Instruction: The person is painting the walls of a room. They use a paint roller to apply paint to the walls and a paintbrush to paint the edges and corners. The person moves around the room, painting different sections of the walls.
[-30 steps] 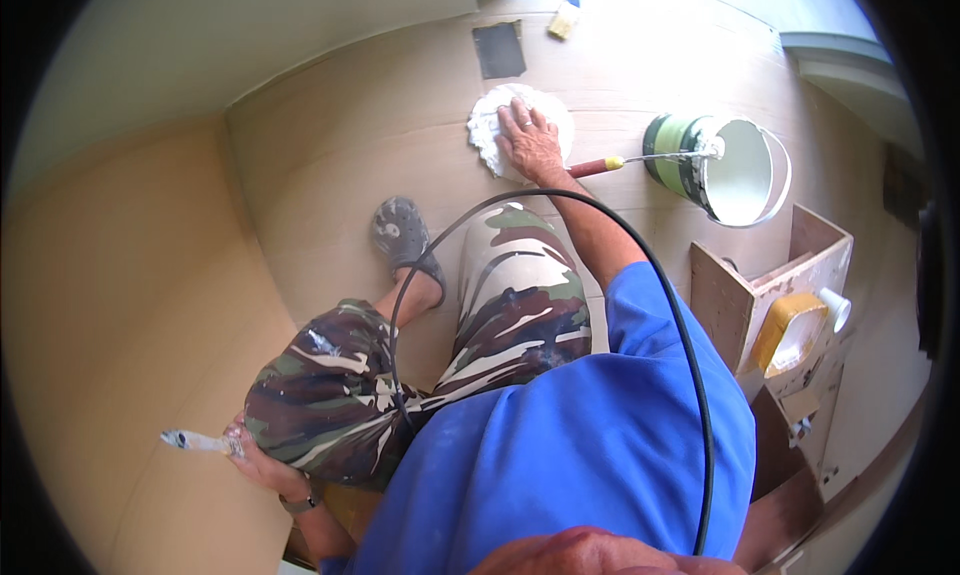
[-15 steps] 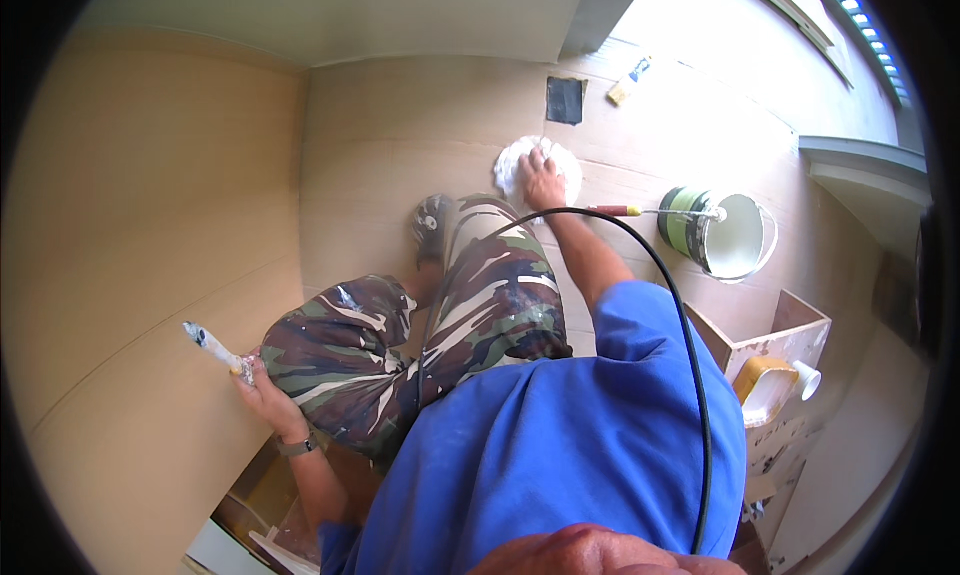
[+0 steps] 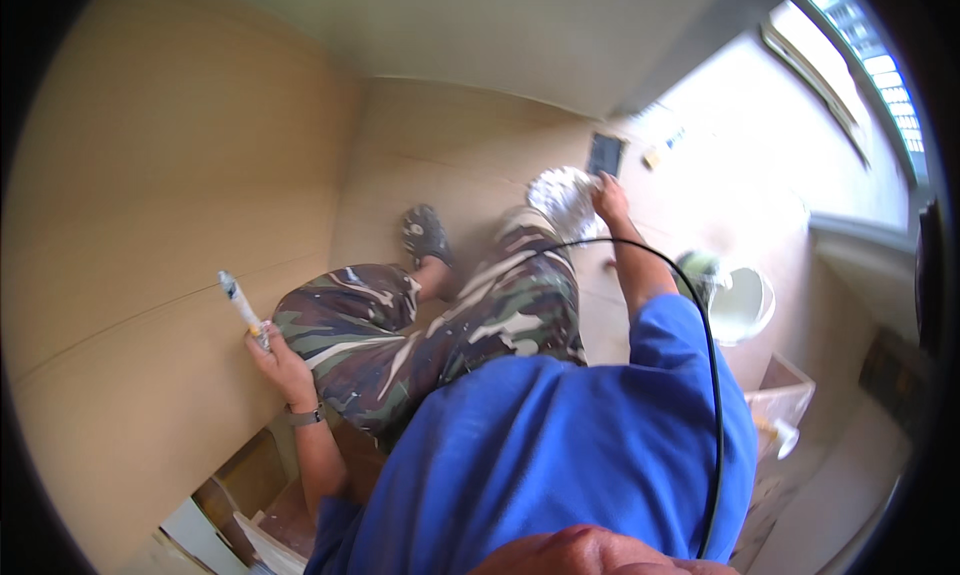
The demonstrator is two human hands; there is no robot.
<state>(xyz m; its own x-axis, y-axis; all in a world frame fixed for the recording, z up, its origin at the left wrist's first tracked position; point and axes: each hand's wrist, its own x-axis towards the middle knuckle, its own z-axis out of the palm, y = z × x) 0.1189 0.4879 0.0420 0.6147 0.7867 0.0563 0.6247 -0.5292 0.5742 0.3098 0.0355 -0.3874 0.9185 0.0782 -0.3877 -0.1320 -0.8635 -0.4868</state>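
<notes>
My left hand (image 3: 283, 367), beside my bent left knee, is closed round a slim, paint-smeared white stick with a dark tip (image 3: 236, 297). It looks like a paintbrush, pointing up and away from me. Out ahead over the floor, my right hand (image 3: 611, 201) pinches the right edge of a round, crinkled silvery-white sheet (image 3: 563, 201). Part of that sheet is hidden behind my right knee. Whether it is foil or plastic I cannot tell. A dark square pad (image 3: 606, 154) lies just beyond my right hand.
To the right a white-lined paint bucket (image 3: 742, 307) lies tipped on its side. A brush (image 3: 655, 157) rests on the floor past the dark pad. Nearer on the right stands a wooden box (image 3: 785, 390). A black cable (image 3: 712, 415) loops across my right arm. A tan panel (image 3: 180, 175) rises on the left.
My right hand has gone from lying on the white round sheet to gripping its right edge; the sheet's surface now looks silvery. My left hand keeps the stick, now more upright. The view has shifted.
</notes>
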